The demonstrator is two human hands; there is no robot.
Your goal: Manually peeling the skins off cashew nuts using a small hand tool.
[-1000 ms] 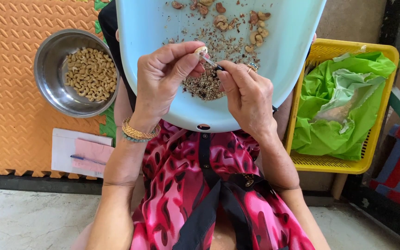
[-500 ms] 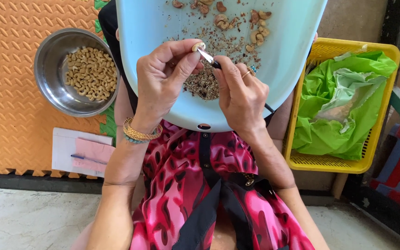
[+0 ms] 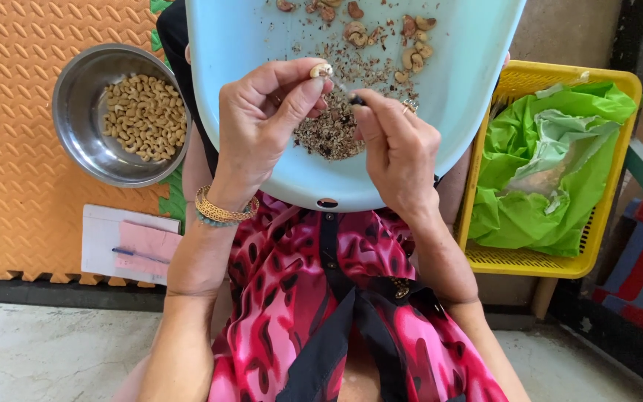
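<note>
We see the left hand (image 3: 262, 123) pinching a pale cashew kernel (image 3: 321, 70) between thumb and fingertips, closed tight on it, above the middle of a light blue plastic tray (image 3: 470, 52) that rests across the person's lap. The right hand (image 3: 396, 149) is closed around a small knife (image 3: 345, 93) with a dark handle, its thin blade angled up and left so that the tip meets the kernel. A ring shows on one right finger, and gold bangles (image 3: 221, 212) circle the left wrist.

Directly beneath the two hands we find a heap of brown skin scraps (image 3: 329, 134) on the tray, with finer flakes scattered toward the far edge. Farther still, near the tray's far rim, lie several unpeeled cashews (image 3: 414, 41), some reddish brown.

To the left, on an orange foam mat (image 3: 9, 149), stands a round steel bowl (image 3: 76, 126) holding a layer of peeled cashew kernels (image 3: 143, 115). Nearer than the bowl lies a white notebook (image 3: 102, 238) with a pink slip and a blue pen (image 3: 132, 253) on it.

To the right sits a yellow plastic basket (image 3: 537, 264) lined with a crumpled green plastic bag (image 3: 530, 216). In the near foreground we see the person's red and black patterned garment (image 3: 292, 298)
</note>
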